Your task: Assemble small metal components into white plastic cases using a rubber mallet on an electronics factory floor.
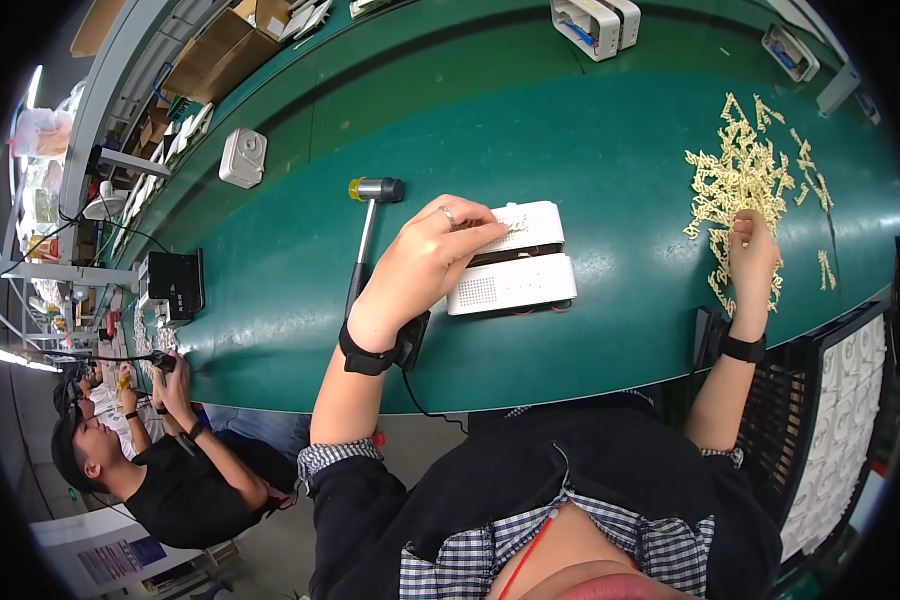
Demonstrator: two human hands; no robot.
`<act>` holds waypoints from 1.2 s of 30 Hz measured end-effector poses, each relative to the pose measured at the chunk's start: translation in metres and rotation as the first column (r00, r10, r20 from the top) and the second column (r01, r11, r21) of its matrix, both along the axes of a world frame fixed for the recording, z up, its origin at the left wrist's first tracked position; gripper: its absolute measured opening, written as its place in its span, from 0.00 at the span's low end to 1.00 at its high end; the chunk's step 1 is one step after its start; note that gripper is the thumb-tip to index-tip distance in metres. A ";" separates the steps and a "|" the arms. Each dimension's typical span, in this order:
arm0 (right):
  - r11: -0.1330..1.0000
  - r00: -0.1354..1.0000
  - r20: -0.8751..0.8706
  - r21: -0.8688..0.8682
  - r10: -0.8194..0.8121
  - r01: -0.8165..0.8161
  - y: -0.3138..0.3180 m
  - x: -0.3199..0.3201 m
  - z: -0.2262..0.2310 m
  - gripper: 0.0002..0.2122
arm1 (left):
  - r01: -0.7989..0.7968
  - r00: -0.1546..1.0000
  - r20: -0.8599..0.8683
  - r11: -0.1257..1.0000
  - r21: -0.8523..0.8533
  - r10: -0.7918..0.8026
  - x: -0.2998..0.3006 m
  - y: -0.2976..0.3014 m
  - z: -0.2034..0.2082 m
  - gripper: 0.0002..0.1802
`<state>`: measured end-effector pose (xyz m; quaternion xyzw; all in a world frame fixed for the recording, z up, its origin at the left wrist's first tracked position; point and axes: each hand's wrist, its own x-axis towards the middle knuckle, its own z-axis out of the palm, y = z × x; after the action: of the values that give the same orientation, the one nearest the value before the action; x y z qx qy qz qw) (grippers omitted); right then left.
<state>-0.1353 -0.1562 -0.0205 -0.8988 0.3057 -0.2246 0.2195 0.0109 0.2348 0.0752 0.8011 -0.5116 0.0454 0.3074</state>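
Observation:
Two white plastic housings lie side by side on the green bench: a far one [538,222] and a near one [515,284] with a grid of small holes. My left hand [432,250] bends over the far housing, thumb and fingertips pinched together at its top. A small cream-coloured part shows at those fingertips; whether they grip it I cannot make out. Over to the right, my right hand [753,250] reaches into a loose pile of small zigzag cream plastic parts [735,180]. Its fingers are curled closed among them, and what they hold is hidden.
A mallet [375,190] with a yellow-and-black head lies left of the housings. More white housings stand at the far edge [595,28] and far left [243,158]. A black crate of white parts [840,420] is at right. A co-worker [160,470] sits at left.

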 end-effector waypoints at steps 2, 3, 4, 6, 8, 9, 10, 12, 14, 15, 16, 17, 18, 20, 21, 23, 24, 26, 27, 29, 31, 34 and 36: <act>1.000 1.000 -0.009 0.011 -0.009 0.009 0.002 0.000 0.005 0.11 | -0.001 1.000 0.007 1.000 -0.011 0.001 0.000 0.000 -0.002 0.17; 1.000 1.000 -0.001 0.008 -0.019 0.019 0.005 0.000 0.008 0.11 | -0.001 1.000 0.008 1.000 -0.021 0.002 -0.001 0.000 -0.003 0.17; 1.000 1.000 0.008 0.004 -0.030 0.030 0.007 0.000 0.011 0.11 | -0.001 1.000 0.009 0.999 -0.032 0.001 -0.001 0.000 -0.004 0.17; 0.999 0.999 0.016 0.002 -0.041 0.041 0.011 0.001 0.018 0.11 | -0.002 1.000 0.011 0.999 -0.042 0.002 -0.001 0.000 -0.004 0.17; 0.995 0.994 0.090 0.088 -0.054 0.046 0.015 0.001 0.027 0.10 | 0.006 1.000 0.025 0.999 -0.049 -0.004 -0.001 0.000 -0.004 0.17; 0.990 0.990 0.126 0.131 -0.064 0.047 0.017 0.001 0.031 0.10 | 0.009 0.999 0.033 0.999 -0.052 -0.008 -0.002 0.000 -0.004 0.17; 0.990 0.990 0.124 0.131 -0.062 0.045 0.019 0.002 0.035 0.10 | 0.007 1.000 0.031 0.999 -0.052 -0.006 -0.002 0.000 -0.004 0.17; 0.972 0.964 0.266 0.233 -0.024 -0.040 0.024 0.003 0.042 0.09 | 0.004 0.999 0.033 0.998 -0.057 -0.002 -0.004 0.000 -0.005 0.17; 0.957 0.941 0.338 0.277 -0.012 -0.087 0.034 0.006 0.048 0.09 | 0.004 0.999 0.036 0.998 -0.060 -0.002 -0.004 -0.001 -0.005 0.17; 0.937 0.925 0.380 0.315 0.021 -0.151 0.043 0.009 0.052 0.10 | 0.001 0.998 0.055 0.999 -0.041 0.001 -0.004 -0.002 -0.005 0.17; 0.912 0.905 0.423 0.349 0.053 -0.216 0.052 0.013 0.055 0.10 | -0.003 0.997 0.074 1.000 -0.021 0.005 -0.004 -0.002 -0.005 0.17; 0.882 0.881 0.466 0.379 0.081 -0.282 0.060 0.016 0.058 0.11 | -0.007 0.996 0.094 1.000 -0.002 0.007 -0.005 -0.002 -0.005 0.17; 0.881 0.880 0.468 0.379 0.082 -0.284 0.068 0.021 0.059 0.11 | -0.009 0.995 0.096 1.000 -0.001 0.009 -0.006 -0.003 -0.003 0.17; 0.756 0.812 0.556 0.449 0.181 -0.476 0.081 0.030 0.056 0.13 | -0.037 0.984 0.177 0.999 0.019 0.033 -0.008 -0.006 -0.001 0.16; 0.677 0.767 0.602 0.472 0.221 -0.565 0.088 0.035 0.056 0.14 | -0.053 0.975 0.218 0.998 0.029 0.046 -0.009 -0.006 0.000 0.16; 0.592 0.746 0.634 0.527 0.203 -0.610 0.102 0.041 0.063 0.15 | -0.043 0.975 0.218 0.998 0.051 0.030 -0.009 -0.003 -0.001 0.16; 0.502 0.726 0.664 0.573 0.179 -0.647 0.110 0.045 0.067 0.15 | -0.028 0.976 0.217 0.997 0.075 0.012 -0.008 -0.001 -0.002 0.17; 0.405 0.700 0.697 0.602 0.154 -0.688 0.125 0.052 0.074 0.16 | -0.018 0.974 0.227 0.995 0.096 -0.004 -0.009 0.006 -0.002 0.18; 0.269 0.682 0.715 0.634 0.154 -0.725 0.132 0.057 0.077 0.16 | -0.026 0.979 0.205 0.992 0.125 0.000 -0.010 0.013 -0.002 0.19; -0.017 0.644 0.750 0.653 0.153 -0.757 0.145 0.066 0.081 0.16 | -0.042 0.986 0.165 0.983 0.180 0.012 -0.014 0.023 -0.002 0.21; -0.065 0.632 0.757 0.647 0.166 -0.759 0.155 0.075 0.082 0.15 | -0.056 0.997 0.065 0.991 0.119 0.048 -0.017 0.025 -0.007 0.21; -0.190 0.616 0.760 0.649 0.208 -0.737 0.173 0.083 0.087 0.15 | -0.125 0.979 -0.163 0.992 0.009 0.125 -0.029 0.023 -0.006 0.22; -0.168 0.605 0.747 0.657 0.274 -0.735 0.184 0.086 0.089 0.14 | -0.295 0.909 -0.390 0.891 -0.344 0.150 -0.038 0.013 -0.001 0.20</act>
<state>-0.0497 0.0279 0.0685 -0.4996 -0.0701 -0.0125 0.8633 -0.0273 0.2480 0.0737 0.7713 -0.3315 0.0386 0.5420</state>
